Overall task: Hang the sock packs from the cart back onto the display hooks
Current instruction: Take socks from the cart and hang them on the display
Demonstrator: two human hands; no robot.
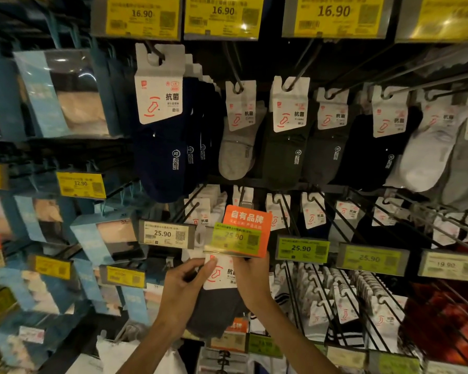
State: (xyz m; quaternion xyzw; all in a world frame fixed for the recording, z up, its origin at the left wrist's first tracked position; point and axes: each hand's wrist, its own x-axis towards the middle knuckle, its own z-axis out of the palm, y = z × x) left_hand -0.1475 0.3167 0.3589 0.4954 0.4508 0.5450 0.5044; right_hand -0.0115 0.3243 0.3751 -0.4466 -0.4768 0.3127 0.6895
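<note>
A sock pack point(220, 276) with a white card header and dark grey socks is held up just below a green price tag point(234, 240) with an orange sign behind it. My left hand point(185, 282) pinches the card's left edge. My right hand point(251, 279) grips its right side. The card's top is hidden behind the price tag, so the hook there cannot be seen. Above, more sock packs hang on hooks: navy ones point(161, 136), a grey one point(238, 136) and dark ones point(287, 136).
Long metal display hooks point(335, 233) jut out at the right with white sock packs point(343, 306) on them. Blue boxed goods point(65, 95) fill the left racks. Yellow price tags point(142, 17) line the top. White packs point(135, 354) lie at the bottom edge.
</note>
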